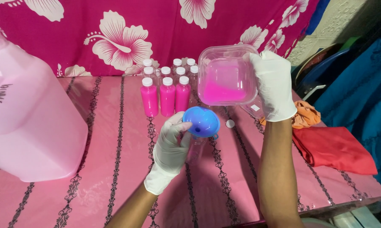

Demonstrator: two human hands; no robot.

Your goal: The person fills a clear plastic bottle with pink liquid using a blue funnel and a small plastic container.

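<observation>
My right hand point(275, 84), in a white glove, grips a clear square plastic tub point(226, 76) tilted toward me, with bright pink liquid pooled in its lower side. Just below it a blue funnel point(202, 121) sits in the neck of a clear bottle point(195, 147). My left hand point(172, 145), also gloved, is wrapped around that bottle under the funnel. Behind stand several small white-capped bottles point(167, 95); the front three are full of pink liquid.
A large translucent pink jug point(27, 114) stands at the left on the pink patterned tablecloth point(114, 169). A loose white cap point(230, 123) lies right of the funnel. Orange cloth point(306, 115) and red cloth point(336, 150) lie at the table's right edge.
</observation>
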